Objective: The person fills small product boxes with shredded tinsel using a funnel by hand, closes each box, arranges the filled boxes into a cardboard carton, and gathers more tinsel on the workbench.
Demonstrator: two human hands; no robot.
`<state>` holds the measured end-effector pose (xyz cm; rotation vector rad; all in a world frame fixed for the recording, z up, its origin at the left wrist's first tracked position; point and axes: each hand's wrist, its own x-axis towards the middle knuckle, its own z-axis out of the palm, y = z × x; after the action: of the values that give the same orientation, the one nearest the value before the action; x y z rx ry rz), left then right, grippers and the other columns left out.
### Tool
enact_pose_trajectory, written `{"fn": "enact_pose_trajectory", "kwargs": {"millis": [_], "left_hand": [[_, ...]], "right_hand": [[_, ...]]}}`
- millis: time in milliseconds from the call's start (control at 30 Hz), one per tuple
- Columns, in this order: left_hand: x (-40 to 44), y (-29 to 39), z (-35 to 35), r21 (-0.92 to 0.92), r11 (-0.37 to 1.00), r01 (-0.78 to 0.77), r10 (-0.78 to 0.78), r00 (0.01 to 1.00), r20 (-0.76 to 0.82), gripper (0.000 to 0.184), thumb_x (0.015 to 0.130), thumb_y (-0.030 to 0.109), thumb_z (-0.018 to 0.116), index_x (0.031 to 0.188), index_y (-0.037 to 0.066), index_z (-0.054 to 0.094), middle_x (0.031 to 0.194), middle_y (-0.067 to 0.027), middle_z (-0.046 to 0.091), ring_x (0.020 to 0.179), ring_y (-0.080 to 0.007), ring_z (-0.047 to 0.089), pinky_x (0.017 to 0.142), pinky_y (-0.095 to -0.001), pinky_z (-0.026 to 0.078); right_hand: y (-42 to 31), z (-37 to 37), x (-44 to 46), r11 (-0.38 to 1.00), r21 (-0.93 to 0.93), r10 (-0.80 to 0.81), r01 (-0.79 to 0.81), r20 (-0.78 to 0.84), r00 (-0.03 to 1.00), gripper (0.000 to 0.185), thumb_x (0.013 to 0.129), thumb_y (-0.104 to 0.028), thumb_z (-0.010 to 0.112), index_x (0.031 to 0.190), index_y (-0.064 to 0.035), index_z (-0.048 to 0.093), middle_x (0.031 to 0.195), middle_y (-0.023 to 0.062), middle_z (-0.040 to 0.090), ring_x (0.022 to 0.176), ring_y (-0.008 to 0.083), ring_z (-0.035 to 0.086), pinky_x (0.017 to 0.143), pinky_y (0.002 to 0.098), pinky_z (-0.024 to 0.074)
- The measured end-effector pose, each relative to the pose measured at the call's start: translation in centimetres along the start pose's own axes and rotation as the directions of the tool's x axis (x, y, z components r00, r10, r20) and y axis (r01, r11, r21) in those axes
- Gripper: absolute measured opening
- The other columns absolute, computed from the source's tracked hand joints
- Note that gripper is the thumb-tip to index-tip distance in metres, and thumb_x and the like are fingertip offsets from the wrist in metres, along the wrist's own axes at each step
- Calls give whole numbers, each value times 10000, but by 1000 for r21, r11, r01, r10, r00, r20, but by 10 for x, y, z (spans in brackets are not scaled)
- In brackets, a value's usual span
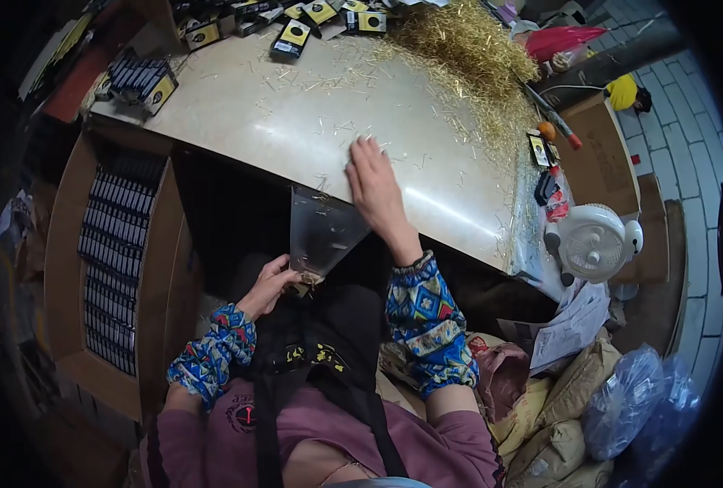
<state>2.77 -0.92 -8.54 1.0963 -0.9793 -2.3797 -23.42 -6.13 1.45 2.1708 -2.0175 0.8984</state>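
My right hand (375,189) lies palm down at the table's front edge, fingers stretched forward, among scattered gold-coloured wire pins (341,128). Below that edge hangs a grey, see-through funnel (319,232), wide at the top and narrow at the bottom. A few pins rest along its upper rim, and more gold bits show at its lower mouth. My left hand (270,285) is closed at that narrow end, thumb against the funnel's side. Something small, dark and yellowish sits under its fingers, mostly hidden.
A large heap of gold pins (467,49) covers the table's (239,106) back right. Black-and-yellow packs (290,39) lie at the back. Left of my legs stands a carton (156,276) with rows of dark packs. A white fan (593,244) and paper sheets (568,333) are at right.
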Motion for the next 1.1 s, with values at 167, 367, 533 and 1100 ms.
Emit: {"fn": "enact_pose_trajectory", "kwargs": {"millis": [167, 367, 533, 1100], "left_hand": [[0, 10, 2, -25, 1000, 18, -17, 1000, 21, 388, 850, 43, 574, 1238, 45, 563, 1051, -18, 670, 934, -102, 638, 766, -242, 519], [-2, 3, 11, 174, 980, -98, 98, 995, 8, 484, 836, 142, 691, 1275, 24, 527, 1129, -87, 637, 1045, -173, 619, 931, -302, 487], [-11, -20, 8, 736, 598, -316, 392, 917, 74, 908, 692, 201, 823, 1397, -13, 292, 1287, -196, 473, 1198, -348, 519, 973, -410, 470], [-43, 30, 23, 656, 635, -408, 604, 792, -92, 809, 845, 556, 706, 1358, 19, 386, 1138, -207, 570, 1012, -323, 613, 874, -404, 488]], "right_hand": [[10, 6, 8, 998, -58, 26, -26, 8, 1000, 418, 992, -196, 527, 1330, 47, 488, 1396, 249, 497, 1325, 423, 443, 1118, 511, 346], [-2, -14, 9, 997, -75, 11, -22, -143, 990, 287, 867, -44, 596, 1151, -3, 596, 1137, 200, 610, 1140, 403, 549, 987, 484, 432], [-74, -1, -77, 986, 153, -87, 61, 170, 982, 255, 761, -30, 634, 1007, -68, 575, 973, 119, 588, 748, 313, 664, 568, 416, 538], [-103, -31, -93, 700, 553, 273, -453, 379, 884, 211, 955, -98, 626, 1130, 3, 686, 861, 129, 730, 662, 125, 664, 607, 265, 522]]}}
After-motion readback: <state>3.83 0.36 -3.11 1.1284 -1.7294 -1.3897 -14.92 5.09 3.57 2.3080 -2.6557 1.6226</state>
